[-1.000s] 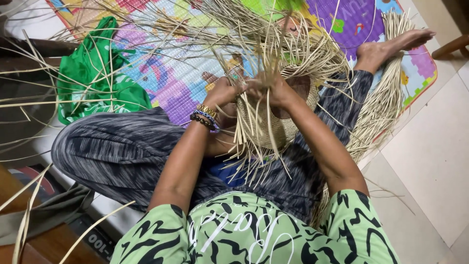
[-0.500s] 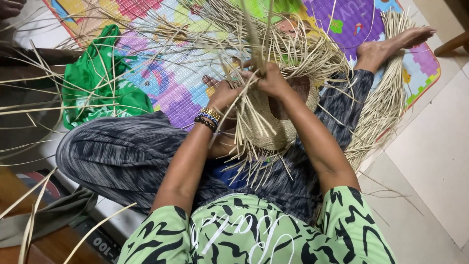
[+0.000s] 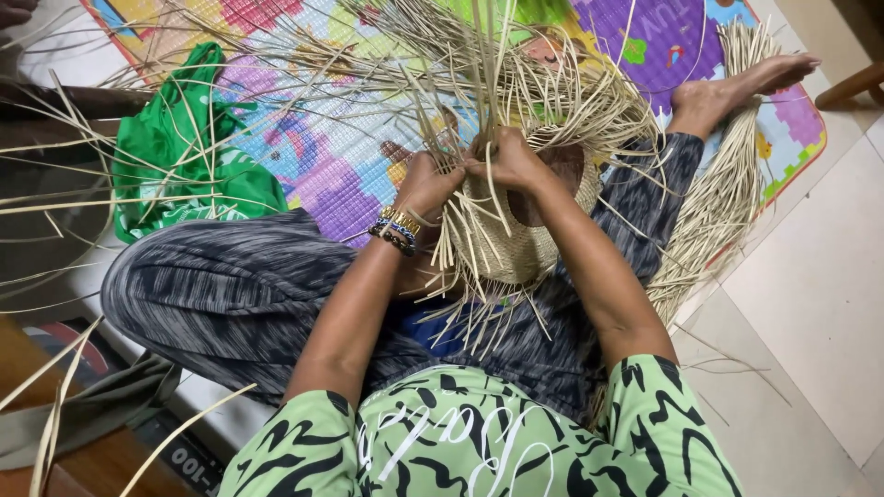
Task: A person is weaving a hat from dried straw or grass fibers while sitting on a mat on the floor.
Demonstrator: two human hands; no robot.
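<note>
Between both hands, half-woven straw basket [image 3: 502, 244]

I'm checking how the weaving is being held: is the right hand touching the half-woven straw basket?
Touching. The head view shows the right hand closed on the rim of the straw basket, strands running between its fingers.

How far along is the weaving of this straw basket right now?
Done: the pale woven straw basket already has a closed, rounded body. In hand: the left hand and right hand both grip strands at its rim. Left: many long loose straw strands stick up unwoven from the rim, and a bundle of spare straw lies on the colourful play mat.
</note>
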